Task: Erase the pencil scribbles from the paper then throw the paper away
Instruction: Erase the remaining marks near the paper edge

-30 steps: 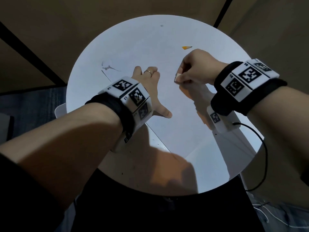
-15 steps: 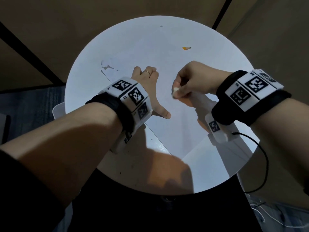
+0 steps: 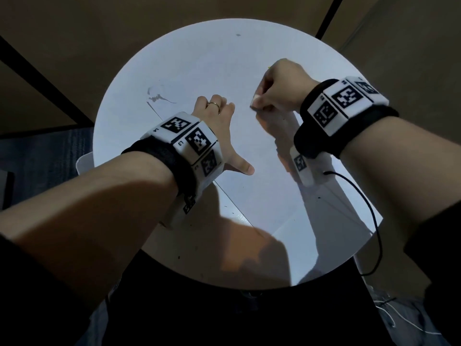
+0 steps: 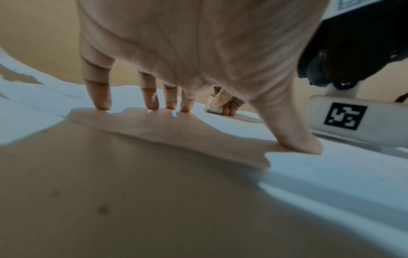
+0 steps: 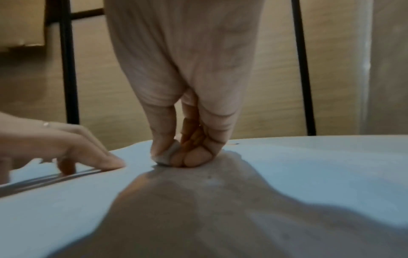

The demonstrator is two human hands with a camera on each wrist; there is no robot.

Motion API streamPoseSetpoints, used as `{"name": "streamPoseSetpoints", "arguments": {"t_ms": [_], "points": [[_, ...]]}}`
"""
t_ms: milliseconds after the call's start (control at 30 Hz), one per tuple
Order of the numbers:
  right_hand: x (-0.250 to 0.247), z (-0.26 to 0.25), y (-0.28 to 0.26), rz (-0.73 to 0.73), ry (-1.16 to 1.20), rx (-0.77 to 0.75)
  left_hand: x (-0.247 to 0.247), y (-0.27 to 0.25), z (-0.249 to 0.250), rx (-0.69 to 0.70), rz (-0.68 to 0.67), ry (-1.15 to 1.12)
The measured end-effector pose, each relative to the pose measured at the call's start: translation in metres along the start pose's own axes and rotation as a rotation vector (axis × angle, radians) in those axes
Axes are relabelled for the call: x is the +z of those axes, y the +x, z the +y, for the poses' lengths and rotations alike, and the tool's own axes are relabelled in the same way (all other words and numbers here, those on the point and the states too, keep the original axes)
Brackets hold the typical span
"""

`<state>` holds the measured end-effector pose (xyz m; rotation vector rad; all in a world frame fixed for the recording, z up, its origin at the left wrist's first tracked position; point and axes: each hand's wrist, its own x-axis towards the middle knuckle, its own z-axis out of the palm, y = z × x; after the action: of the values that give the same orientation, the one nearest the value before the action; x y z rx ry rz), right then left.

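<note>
The round table (image 3: 224, 58) is white, and the paper (image 3: 249, 196) on it is white too. The eraser (image 5: 166, 156) is whitish-grey. Both wrist bands (image 3: 324, 136) are black, carrying white blocks (image 3: 189, 141) printed with black square-code patterns. A ring (image 3: 213, 104) is gold.

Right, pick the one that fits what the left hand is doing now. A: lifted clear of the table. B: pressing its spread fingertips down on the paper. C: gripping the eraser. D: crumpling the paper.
B: the left hand stands on straight, spread fingertips on the paper, while the right hand pinches the eraser.
</note>
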<state>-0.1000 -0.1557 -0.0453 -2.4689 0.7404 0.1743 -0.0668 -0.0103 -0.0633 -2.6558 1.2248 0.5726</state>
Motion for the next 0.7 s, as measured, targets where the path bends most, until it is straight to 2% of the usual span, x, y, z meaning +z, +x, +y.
{"name": "streamPoseSetpoints", "arguments": {"t_ms": [67,167,233,400,600,700], "points": [[0.001,-0.002,0.000,0.055,-0.021,-0.010,0.001,0.001,-0.001,0.001,0.004,-0.015],[0.010,-0.007,-0.007,-0.088,-0.075,-0.104,0.003,0.001,-0.002,0.000,0.001,-0.030],[0.006,-0.007,-0.008,-0.145,-0.028,-0.076,0.003,0.000,-0.002,-0.001,-0.001,-0.029],[0.004,0.001,0.010,0.089,0.031,0.034,0.001,0.000,-0.006,0.000,-0.001,-0.045],[0.008,0.005,0.011,0.090,0.053,0.073,0.002,-0.002,-0.028,-0.004,-0.041,-0.197],[0.010,-0.007,0.004,0.086,-0.046,0.008,0.001,-0.001,-0.029,-0.004,-0.028,-0.179]]}}
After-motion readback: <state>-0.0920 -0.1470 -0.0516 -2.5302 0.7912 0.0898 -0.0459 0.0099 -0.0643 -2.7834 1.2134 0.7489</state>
